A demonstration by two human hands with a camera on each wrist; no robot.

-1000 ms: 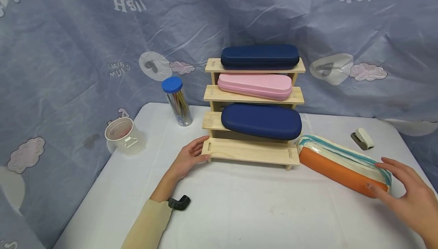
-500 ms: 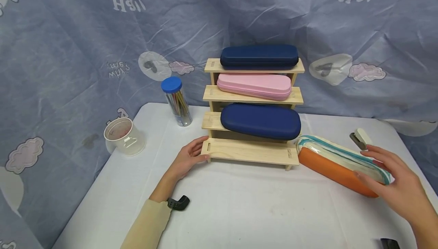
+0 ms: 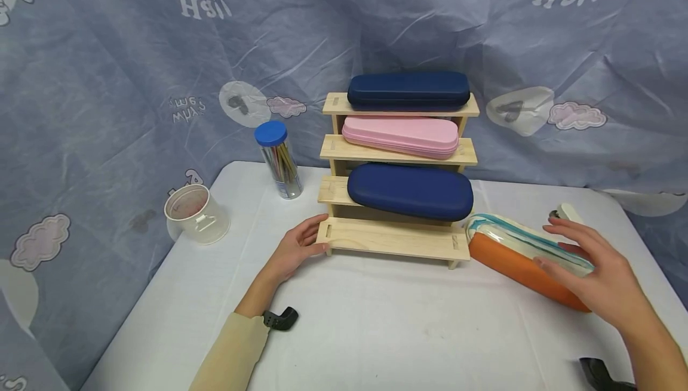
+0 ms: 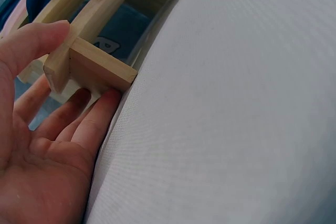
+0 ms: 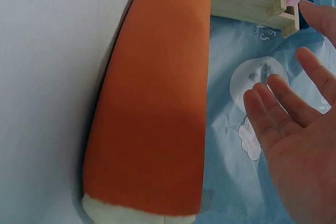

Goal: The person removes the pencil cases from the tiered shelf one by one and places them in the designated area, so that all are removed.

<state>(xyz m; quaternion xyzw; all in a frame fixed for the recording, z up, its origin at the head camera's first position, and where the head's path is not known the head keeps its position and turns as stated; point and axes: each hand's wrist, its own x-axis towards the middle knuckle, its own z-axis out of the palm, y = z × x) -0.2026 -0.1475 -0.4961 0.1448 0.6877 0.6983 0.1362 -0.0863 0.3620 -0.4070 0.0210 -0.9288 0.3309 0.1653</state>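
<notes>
My left hand [image 3: 291, 249] holds the left end of a stepped wooden rack [image 3: 395, 240] at its lowest shelf. In the left wrist view, the thumb lies on the shelf's edge and the fingers are at its end support. My right hand [image 3: 599, 268] is spread over the right end of an orange and cream pencil case [image 3: 521, 273], thumb at the near side; the right wrist view shows the palm and fingers apart from the case. The case lies slanted beside the rack. On the upper shelves are a dark blue case [image 3: 408, 91], a pink case [image 3: 400, 134] and a blue case [image 3: 411, 191].
A white stapler-like object [image 3: 568, 213] sits behind the right hand, partly hidden. At the left are a white cup [image 3: 206, 224] and a clear jar with a blue lid [image 3: 279, 161] holding sticks. A printed grey-blue cloth [image 3: 161, 68] hangs behind the white tabletop [image 3: 387, 331].
My right hand has moved left along the pencil case, now covering more of its right end and part of the stapler-like object. The left hand has stayed at the rack.
</notes>
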